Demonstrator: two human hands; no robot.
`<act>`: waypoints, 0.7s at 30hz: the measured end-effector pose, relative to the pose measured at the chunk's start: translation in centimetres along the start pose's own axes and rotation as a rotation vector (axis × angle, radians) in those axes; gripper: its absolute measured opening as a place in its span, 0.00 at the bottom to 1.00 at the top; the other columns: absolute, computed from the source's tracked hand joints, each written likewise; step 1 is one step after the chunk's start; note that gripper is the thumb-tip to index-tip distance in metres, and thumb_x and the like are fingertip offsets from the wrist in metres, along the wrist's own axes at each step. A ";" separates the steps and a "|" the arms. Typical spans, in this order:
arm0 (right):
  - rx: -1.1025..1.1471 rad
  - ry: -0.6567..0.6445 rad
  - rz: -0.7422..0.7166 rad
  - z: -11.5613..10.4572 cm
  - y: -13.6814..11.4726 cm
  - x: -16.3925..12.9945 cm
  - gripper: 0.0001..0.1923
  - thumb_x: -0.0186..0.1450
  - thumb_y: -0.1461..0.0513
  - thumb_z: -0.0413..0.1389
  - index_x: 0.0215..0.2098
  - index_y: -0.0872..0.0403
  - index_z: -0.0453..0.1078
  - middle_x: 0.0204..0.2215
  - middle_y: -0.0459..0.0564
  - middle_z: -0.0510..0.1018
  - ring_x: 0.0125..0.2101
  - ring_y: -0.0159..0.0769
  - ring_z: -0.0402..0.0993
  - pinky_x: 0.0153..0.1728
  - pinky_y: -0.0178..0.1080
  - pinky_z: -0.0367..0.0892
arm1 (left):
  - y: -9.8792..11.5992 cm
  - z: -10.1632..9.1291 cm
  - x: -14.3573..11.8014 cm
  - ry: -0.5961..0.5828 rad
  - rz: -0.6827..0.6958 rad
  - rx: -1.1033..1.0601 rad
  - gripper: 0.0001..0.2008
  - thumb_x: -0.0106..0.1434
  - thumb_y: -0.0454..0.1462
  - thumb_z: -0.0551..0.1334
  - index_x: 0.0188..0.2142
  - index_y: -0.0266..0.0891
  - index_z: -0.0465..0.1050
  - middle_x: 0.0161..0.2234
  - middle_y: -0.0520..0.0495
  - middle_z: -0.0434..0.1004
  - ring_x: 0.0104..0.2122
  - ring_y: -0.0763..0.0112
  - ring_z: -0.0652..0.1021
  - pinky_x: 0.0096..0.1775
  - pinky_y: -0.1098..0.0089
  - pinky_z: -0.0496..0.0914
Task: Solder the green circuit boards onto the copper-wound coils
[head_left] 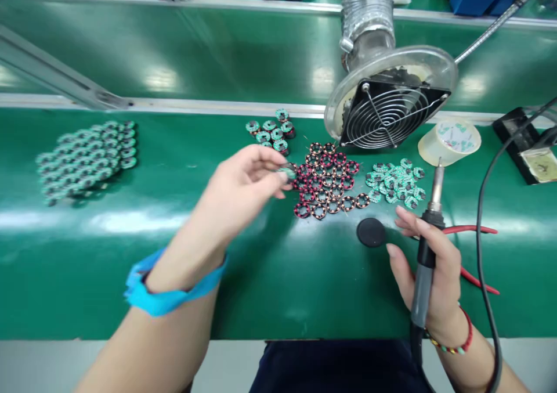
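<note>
My left hand (243, 187) pinches a small round green circuit board piece (287, 172) between thumb and fingers, at the left edge of a cluster of copper-wound ring coils (324, 178). Whether a coil sits under that board cannot be made out. In my right hand (435, 271) a soldering iron (427, 265) lies across the palm and fingers, its tip pointing away from me. The thumb and fingertips of that hand are apart. Left of them is a flat black disc (371, 232). Loose round green boards (395, 183) are heaped just beyond it.
Several board-topped coils (272, 130) stand behind my left hand, with stacked rows (87, 158) far left. A fume extractor fan (387, 111) hangs over the bench. At right are a tape roll (450, 140), an iron stand (528, 146), red-handled tool (474, 277) and black cable (480, 224).
</note>
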State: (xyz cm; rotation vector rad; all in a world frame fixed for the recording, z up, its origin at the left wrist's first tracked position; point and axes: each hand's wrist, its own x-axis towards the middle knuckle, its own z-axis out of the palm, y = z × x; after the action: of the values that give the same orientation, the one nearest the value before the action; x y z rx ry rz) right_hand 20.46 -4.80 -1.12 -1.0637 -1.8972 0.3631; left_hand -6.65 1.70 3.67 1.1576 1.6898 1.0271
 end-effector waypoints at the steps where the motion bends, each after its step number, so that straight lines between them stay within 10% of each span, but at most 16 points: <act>1: 0.005 0.009 0.010 0.0 0.1 -0.1 0.40 0.59 0.73 0.62 0.66 0.48 0.57 0.56 0.57 0.75 0.50 0.48 0.77 0.44 0.52 0.77 | -0.6 -1.1 1.0 0.030 -0.054 0.071 0.07 0.55 0.32 0.64 0.34 0.39 0.70 0.28 0.53 0.73 0.24 0.73 0.75 0.31 0.68 0.70; 5: 0.002 -0.006 0.037 -0.1 0.3 -0.4 0.39 0.60 0.73 0.61 0.66 0.46 0.57 0.57 0.55 0.75 0.51 0.47 0.77 0.46 0.53 0.76 | -3.1 -3.0 3.5 0.087 -0.204 0.076 0.06 0.55 0.31 0.64 0.34 0.36 0.70 0.27 0.51 0.73 0.23 0.73 0.74 0.32 0.66 0.69; 11: 0.013 0.009 0.049 -0.1 0.4 -0.6 0.38 0.61 0.73 0.61 0.65 0.47 0.58 0.57 0.55 0.75 0.52 0.47 0.76 0.48 0.53 0.75 | -3.0 -2.9 3.2 0.238 -0.049 0.037 0.13 0.59 0.34 0.64 0.42 0.39 0.64 0.39 0.54 0.70 0.40 0.75 0.75 0.44 0.72 0.68; 17: 0.003 0.010 0.078 -0.1 0.2 -0.5 0.36 0.61 0.72 0.60 0.65 0.47 0.58 0.56 0.56 0.75 0.52 0.48 0.76 0.49 0.55 0.75 | -3.4 -2.8 2.2 -0.176 0.112 0.466 0.20 0.54 0.42 0.66 0.45 0.38 0.69 0.38 0.49 0.68 0.32 0.69 0.71 0.36 0.66 0.68; 21: -0.027 0.006 0.074 -0.1 0.2 -0.4 0.34 0.63 0.70 0.59 0.64 0.48 0.59 0.54 0.55 0.77 0.50 0.47 0.77 0.48 0.54 0.76 | -3.8 -2.2 2.1 -0.249 0.151 0.668 0.16 0.58 0.44 0.63 0.43 0.38 0.71 0.36 0.47 0.70 0.32 0.66 0.71 0.35 0.65 0.67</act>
State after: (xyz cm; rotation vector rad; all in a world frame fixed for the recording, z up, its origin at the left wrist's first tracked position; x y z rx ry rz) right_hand 20.74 -5.01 -1.35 -1.1547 -1.8653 0.3764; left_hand -10.27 2.44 0.46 1.7748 1.8090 0.3650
